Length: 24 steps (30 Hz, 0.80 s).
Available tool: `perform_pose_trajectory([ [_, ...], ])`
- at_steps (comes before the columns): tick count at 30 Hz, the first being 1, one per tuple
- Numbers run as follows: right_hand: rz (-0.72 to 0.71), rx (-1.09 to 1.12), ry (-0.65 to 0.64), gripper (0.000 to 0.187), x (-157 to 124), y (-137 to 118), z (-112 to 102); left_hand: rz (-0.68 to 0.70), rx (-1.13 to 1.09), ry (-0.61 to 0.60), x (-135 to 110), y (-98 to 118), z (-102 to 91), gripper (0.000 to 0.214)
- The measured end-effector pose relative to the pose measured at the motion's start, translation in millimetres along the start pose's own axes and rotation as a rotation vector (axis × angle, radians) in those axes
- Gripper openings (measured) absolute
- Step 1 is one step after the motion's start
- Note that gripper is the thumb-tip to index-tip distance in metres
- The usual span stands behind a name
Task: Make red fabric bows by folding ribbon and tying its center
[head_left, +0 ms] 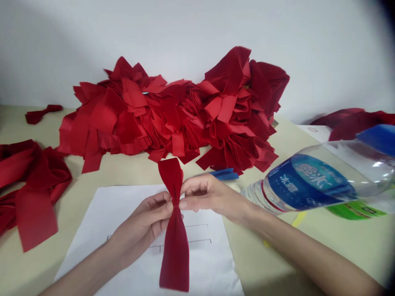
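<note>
A red velvet ribbon bow (175, 255) is held upright over the paper, its middle gathered narrow and both ends flaring wide. My left hand (151, 218) pinches that narrow middle from the left side. From the right, my right hand (206, 195) closes its thumb and fingers on the same pinched spot. Whether a thread or tie sits at the gather is too small to tell. Beneath lies a white sheet of paper (92, 230) with a few drawn dark lines, partly covered by my hands and the bow.
Along the wall spreads a big heap of red ribbon pieces (173, 119). More red ribbon (40, 189) lies at the left, near a small bow (43, 114). A blue strip bundle (225, 174) rests behind my right hand. To the right is a clear water bottle (308, 181).
</note>
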State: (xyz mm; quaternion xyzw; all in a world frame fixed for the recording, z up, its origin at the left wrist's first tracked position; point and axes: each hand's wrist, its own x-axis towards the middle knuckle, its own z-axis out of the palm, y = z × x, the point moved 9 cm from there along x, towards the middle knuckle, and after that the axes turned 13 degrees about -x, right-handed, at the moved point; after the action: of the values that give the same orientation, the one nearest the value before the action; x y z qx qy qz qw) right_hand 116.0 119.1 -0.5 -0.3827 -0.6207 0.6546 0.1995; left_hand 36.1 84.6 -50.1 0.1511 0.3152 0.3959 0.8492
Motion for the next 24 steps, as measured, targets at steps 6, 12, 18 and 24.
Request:
perform_pose_trajectory([
  [6, -0.012, -0.083, 0.049, 0.023, 2.6, 2.3, -3.4, 0.146, 0.247, 0.092, -6.2, 21.2, 3.9, 0.016],
  [12, 0.008, -0.179, 0.051, 0.018, 2.6, 8.6, 1.1, 0.142, 0.468, 0.152, -4.9, 21.1, -2.1, 0.012],
  [18, -0.055, -0.448, 0.103, 0.012, 2.9, -1.5, -18.7, 0.141, 0.465, 0.156, -1.7, 23.6, -7.5, 0.016],
  [24, 0.096, -1.345, 0.455, 0.03, -13.9, 1.1, -60.7, 0.139, 0.519, 0.215, 1.7, 25.7, -21.5, 0.022],
])
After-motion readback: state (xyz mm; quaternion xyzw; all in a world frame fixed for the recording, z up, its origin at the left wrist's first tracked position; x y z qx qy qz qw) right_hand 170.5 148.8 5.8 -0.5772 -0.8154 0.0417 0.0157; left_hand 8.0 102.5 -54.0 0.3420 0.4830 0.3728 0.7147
